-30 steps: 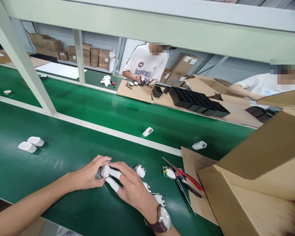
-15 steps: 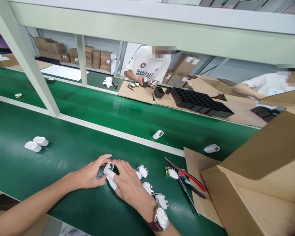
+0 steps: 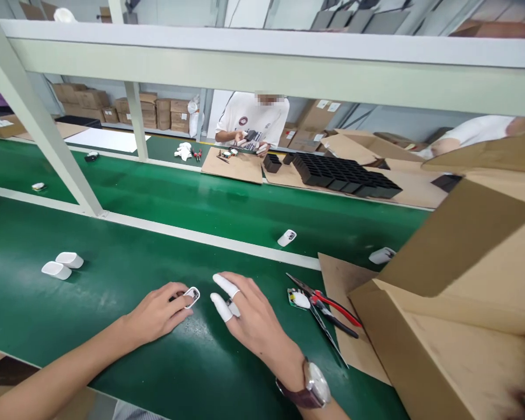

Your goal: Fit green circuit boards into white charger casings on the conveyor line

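My left hand (image 3: pixel 157 315) rests on the green belt and pinches a small white charger housing (image 3: pixel 192 296) between thumb and forefinger, its open end facing up. My right hand (image 3: pixel 250 322) lies palm down just right of it, apart from the housing, fingers spread. White finger cots cover its index and middle fingers, and a watch sits on the wrist. A small part (image 3: pixel 231 305) peeks out between those fingers; the other loose parts under the hand are hidden.
Red-handled pliers (image 3: pixel 332 309) and a small circuit part (image 3: pixel 298 299) lie right of my hand, beside a cardboard sheet (image 3: pixel 339 280) and a large open box (image 3: pixel 441 338). Two white shells (image 3: pixel 62 265) sit at left. White chargers (image 3: pixel 287 237) lie on the far belt; a co-worker (image 3: pixel 251 119) works opposite.
My right hand has let go of the housing and slid right, over the loose parts. My left hand still holds the housing. The view has tilted up slightly.
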### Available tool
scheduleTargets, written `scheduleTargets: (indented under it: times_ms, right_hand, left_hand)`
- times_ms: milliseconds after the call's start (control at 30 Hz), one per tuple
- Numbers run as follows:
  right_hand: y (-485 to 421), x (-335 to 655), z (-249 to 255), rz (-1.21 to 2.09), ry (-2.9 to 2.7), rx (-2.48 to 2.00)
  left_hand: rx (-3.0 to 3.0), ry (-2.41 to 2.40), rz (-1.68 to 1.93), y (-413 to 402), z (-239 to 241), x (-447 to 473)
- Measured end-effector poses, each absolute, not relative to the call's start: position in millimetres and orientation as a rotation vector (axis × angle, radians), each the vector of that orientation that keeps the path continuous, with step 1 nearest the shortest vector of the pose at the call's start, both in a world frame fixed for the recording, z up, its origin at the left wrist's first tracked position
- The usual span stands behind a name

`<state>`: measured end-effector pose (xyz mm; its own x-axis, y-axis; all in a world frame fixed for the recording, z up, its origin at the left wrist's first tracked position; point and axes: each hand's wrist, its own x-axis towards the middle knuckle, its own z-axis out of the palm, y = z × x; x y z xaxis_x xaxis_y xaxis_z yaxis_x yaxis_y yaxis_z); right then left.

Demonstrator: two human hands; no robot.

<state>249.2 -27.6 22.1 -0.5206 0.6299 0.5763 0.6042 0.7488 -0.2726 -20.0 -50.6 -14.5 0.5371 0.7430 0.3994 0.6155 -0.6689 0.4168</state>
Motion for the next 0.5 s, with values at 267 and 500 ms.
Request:
scheduleTargets:
  times_ms: [267,500]
  right_hand:
    - [-25,343,17,0.076,-2.359,-1.204]
    - [-20,351,3,0.424,-2.487,-1.163]
  left_hand:
    - [2.412,1.047,0.897,-47,-11,-4]
    - [1.917,1.445,1.013,72,20,-9]
